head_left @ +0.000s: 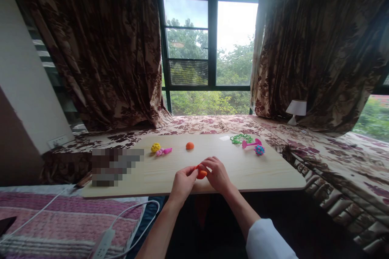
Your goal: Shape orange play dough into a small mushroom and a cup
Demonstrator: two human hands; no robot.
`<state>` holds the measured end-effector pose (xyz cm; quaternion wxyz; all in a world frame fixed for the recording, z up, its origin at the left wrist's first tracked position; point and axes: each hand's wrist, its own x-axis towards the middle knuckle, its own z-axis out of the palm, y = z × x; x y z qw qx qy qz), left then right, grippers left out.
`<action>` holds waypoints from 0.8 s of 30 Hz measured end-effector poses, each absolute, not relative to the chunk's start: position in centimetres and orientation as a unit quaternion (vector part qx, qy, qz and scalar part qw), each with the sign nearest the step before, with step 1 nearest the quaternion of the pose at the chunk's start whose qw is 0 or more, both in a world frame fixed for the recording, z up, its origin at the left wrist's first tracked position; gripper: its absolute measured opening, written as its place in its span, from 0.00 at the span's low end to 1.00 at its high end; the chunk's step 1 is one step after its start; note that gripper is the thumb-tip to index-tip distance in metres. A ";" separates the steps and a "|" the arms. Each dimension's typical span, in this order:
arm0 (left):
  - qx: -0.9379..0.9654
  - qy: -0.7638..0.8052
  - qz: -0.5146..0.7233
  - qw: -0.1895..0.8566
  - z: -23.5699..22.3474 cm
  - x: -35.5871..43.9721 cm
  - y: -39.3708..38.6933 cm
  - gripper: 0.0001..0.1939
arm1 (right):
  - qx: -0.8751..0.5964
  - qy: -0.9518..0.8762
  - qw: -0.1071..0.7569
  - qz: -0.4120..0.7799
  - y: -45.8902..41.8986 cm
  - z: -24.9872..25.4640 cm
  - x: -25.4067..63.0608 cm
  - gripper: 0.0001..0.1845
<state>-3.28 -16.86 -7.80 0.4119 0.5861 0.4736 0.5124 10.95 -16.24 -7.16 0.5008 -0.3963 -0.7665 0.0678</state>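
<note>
Above the front part of the table, my left hand (184, 182) and my right hand (216, 174) meet around a small orange rounded piece (201, 174). The fingers of both hands are closed on it, and a brighter red-orange bit shows between the fingertips. Its exact kind cannot be made out. Farther back on the table rests a similar orange dome-shaped piece (190, 145), apart from both hands.
On the pale wooden table (170, 174) lie a yellow bumpy toy (155, 147) and a pink toy (164, 151) at left. Green stringy loops (241, 139), a pink dumbbell-shaped toy (251, 143) and a blue knobbly ball (259, 149) lie at right. A lamp (296, 109) stands behind; a power strip (103, 245) sits lower left.
</note>
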 end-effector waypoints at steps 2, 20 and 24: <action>0.583 0.474 0.508 0.422 -7.8 -3.4 -16.8 0.17 | -0.391 -0.770 0.499 0.078 -16.2 -7.1 10.9 0.12; 0.548 0.449 0.542 0.453 -8.0 -3.5 -16.6 0.16 | -0.378 -0.723 0.551 0.177 -15.6 -7.6 10.8 0.10; 0.546 0.448 0.543 0.454 -8.1 -3.6 -16.7 0.17 | -0.375 -0.734 0.545 0.157 -15.4 -7.9 10.6 0.08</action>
